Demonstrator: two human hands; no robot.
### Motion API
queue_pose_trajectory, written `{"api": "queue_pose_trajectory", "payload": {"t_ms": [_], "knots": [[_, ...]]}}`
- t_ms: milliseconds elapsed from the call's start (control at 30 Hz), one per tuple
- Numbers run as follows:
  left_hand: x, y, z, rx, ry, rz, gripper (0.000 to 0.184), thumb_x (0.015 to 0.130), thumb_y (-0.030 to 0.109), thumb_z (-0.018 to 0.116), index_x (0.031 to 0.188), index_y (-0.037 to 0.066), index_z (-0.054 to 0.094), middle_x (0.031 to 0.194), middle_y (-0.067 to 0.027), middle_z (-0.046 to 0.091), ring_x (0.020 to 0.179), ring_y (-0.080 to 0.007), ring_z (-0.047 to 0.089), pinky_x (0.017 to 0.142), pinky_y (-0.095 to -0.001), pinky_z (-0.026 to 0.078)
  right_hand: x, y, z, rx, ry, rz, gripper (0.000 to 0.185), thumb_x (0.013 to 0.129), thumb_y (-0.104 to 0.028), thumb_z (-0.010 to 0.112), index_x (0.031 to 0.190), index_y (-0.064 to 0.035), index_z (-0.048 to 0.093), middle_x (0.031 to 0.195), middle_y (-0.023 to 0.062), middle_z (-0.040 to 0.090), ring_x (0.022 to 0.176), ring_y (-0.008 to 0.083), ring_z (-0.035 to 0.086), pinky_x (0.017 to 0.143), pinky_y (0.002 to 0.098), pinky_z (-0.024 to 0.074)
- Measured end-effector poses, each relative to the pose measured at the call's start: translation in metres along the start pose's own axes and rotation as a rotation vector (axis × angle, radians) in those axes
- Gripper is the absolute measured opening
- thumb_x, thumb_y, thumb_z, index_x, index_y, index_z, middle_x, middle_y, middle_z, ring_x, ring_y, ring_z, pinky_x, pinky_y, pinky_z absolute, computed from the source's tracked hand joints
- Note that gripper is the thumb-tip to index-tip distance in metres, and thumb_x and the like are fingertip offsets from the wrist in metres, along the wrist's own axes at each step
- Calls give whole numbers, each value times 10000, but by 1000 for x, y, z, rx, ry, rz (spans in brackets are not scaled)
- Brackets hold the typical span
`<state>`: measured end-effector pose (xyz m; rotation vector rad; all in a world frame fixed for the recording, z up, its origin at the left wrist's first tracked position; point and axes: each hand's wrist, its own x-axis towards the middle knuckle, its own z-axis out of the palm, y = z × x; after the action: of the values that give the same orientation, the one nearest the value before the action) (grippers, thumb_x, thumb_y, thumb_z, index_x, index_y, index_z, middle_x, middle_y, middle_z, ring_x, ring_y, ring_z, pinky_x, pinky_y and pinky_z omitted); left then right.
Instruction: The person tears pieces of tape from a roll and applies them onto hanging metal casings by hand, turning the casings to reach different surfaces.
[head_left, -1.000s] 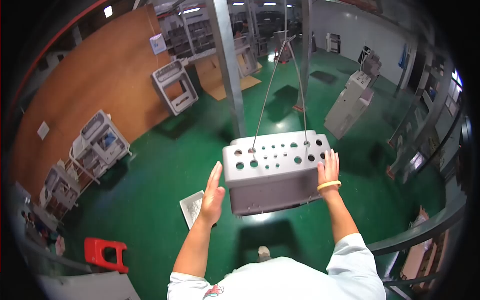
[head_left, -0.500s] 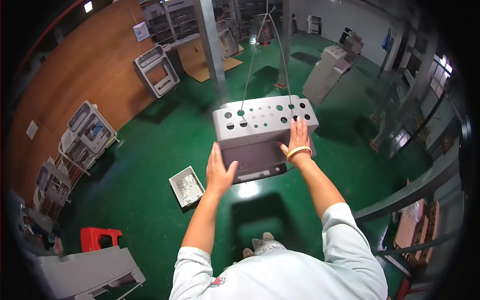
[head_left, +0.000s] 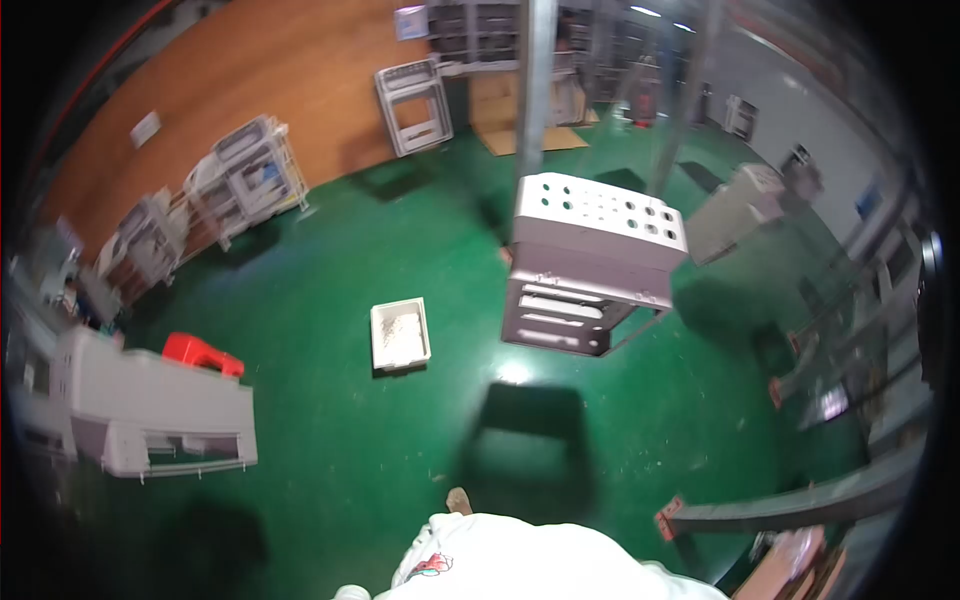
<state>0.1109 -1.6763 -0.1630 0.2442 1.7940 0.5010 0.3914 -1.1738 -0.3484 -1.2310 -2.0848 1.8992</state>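
Neither of my hands shows in the view; only my white shirt is visible at the bottom. A grey and white housing (head_left: 598, 240) with rows of round holes in its top hangs above the green floor, right of centre, tilted so that its open underside shows. Nobody's hand touches it. Its hanging wires are too blurred to follow. A white bin (head_left: 400, 335) with small pieces inside stands on the floor to the left of the housing.
Another grey housing (head_left: 180, 405) is at the left, beside a red stool (head_left: 202, 354). Grey frames (head_left: 415, 108) lean along the orange wall. A metal post (head_left: 536, 90) rises behind the hanging housing. A metal beam (head_left: 800, 506) crosses the lower right.
Both my hands have left the hanging housing and gone out of view. The housing has tilted and shows more of its underside. The view has turned left, bringing the left housing further in.
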Motion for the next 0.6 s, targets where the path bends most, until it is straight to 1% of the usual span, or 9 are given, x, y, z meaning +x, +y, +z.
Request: {"api": "queue_pose_trajectory", "payload": {"t_ms": [100,233,333,433,467,500,533,567,600], "knots": [[11,-6,74,-242,95,-53,545,907,411,558,1340,79,537,1376,-209,517,1251,-321,518,1020,-406,413,51,-35,-20,-91,-175,112,467,974,-332,479,1373,-89,484,1263,142,561,1170,286,526,994,387,409],[-15,-44,165,-561,234,-189,545,901,413,564,1332,80,544,1364,-203,530,1241,-317,527,1008,-407,420,81,-59,5,-240,-425,303,552,890,-345,608,1385,-148,462,1136,85,593,1036,258,556,898,436,437],[-27,-72,204,-678,293,-237,545,897,415,569,1326,80,550,1355,-199,539,1234,-314,533,999,-409,426,82,-68,10,-305,-475,447,644,827,-355,706,1393,-193,446,1040,42,617,935,238,578,826,472,457],[-29,-87,219,-728,306,-244,545,893,417,573,1320,80,555,1346,-195,549,1227,-310,540,990,-410,431,52,-163,25,-341,-433,597,750,765,-364,803,1402,-237,430,944,-1,641,835,218,600,754,509,478],[-29,-90,225,-743,304,-242,545,891,417,575,1318,80,557,1343,-194,552,1224,-309,542,987,-410,433,50,-215,45,-245,-499,522,748,787,-367,780,1425,-232,414,1083,14,615,928,228,585,792,502,467],[-31,-93,228,-754,303,-238,545,890,418,576,1317,80,559,1340,-192,555,1222,-308,544,984,-410,434,53,-246,64,-268,-534,473,756,801,-372,763,1445,-230,394,1235,33,573,1082,247,555,875,523,451],[-33,-97,229,-763,305,-233,545,888,419,578,1315,80,561,1337,-191,558,1219,-307,546,981,-411,436,71,-249,80,-297,-561,420,653,843,-387,719,1413,-255,428,1242,22,562,1075,245,570,876,519,462],[-33,-102,229,-770,308,-226,545,887,419,579,1313,80,563,1334,-190,561,1217,-306,549,978,-411,438,66,-263,103,-304,-640,359,670,853,-363,717,1433,-229,409,1344,45,515,1152,294,547,899,544,455],[-34,-110,228,-776,311,-218,545,885,420,581,1311,80,564,1331,-188,564,1215,-305,551,975,-411,440,58,-273,125,-307,-731,366,701,844,-347,733,1442,-200,397,1397,62,484,1204,337,522,910,567,454]]}}
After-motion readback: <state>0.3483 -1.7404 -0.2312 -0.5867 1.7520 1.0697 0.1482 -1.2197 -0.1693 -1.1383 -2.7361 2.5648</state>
